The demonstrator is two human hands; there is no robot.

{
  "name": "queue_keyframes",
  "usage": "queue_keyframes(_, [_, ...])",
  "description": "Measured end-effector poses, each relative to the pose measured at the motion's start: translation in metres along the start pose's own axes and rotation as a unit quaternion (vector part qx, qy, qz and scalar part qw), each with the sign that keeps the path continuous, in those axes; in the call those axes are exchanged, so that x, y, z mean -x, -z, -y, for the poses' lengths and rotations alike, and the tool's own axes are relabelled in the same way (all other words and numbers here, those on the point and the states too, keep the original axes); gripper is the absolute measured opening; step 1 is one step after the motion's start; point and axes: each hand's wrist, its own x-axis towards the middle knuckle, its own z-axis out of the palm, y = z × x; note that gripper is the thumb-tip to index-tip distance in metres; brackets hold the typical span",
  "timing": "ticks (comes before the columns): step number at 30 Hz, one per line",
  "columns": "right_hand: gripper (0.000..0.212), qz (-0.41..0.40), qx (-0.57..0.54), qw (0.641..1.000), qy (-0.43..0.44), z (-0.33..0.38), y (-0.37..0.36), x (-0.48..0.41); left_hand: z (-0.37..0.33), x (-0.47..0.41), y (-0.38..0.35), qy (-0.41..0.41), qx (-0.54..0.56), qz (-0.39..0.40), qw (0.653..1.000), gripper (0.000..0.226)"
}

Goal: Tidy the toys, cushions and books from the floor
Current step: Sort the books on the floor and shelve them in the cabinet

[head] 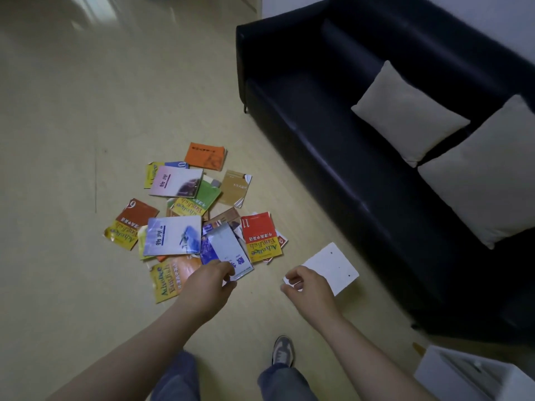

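Looking down at a pale floor (pixel 72 111), you stand with both arms reaching forward and low. Your left hand (pixel 208 280) has its fingers curled, pinching the near edge of a pale blue book (pixel 228 250), which tilts away from the hand toward one o'clock. That book lies on top of a loose scatter of books (pixel 185 215) fanning out from your left hand between ten and one o'clock. A yellow book (pixel 170 277) lies just beside the hand at nine o'clock. A red book (pixel 259 235) sits close at one o'clock, touching the pale blue one. An orange book (pixel 205 156) is farthest off at twelve o'clock.

Your right hand (pixel 307 285) is near the left one, at its three o'clock, apart from the pile. Its thumb and fingers are curled around the near corner of a white sheet (pixel 333 264) with small holes. The sheet extends from the hand toward one o'clock; whether it rests on the floor cannot be told.

A dark sofa (pixel 333 140) fills the view from one to four o'clock. Two pale cushions (pixel 405 114) (pixel 486 175) sit on it, touching each other. One shoe (pixel 283 351) shows at six o'clock, and a white box (pixel 463 377) at five o'clock.
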Motion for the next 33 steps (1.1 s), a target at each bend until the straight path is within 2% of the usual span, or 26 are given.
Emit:
queue_keyframes(10, [0.024,-0.002,-0.006,0.997,-0.074,0.087,-0.126,-0.037,0.150,-0.036,0.035,-0.022,-0.009,0.036,0.999,0.022])
queue_keyframes(16, [0.026,-0.013,-0.018,0.994,-0.108,0.101,-0.186,-0.077,0.220,-0.067,0.025,-0.021,-0.012,0.074,0.997,0.024])
queue_keyframes(25, [0.027,0.001,0.019,0.998,-0.058,0.050,-0.242,-0.188,0.277,-0.148,-0.058,0.002,0.015,0.039,0.999,0.022])
queue_keyframes(33, [0.027,0.026,0.058,0.998,-0.004,-0.050,-0.347,-0.315,0.351,-0.239,-0.205,0.044,0.044,0.009,0.998,0.026])
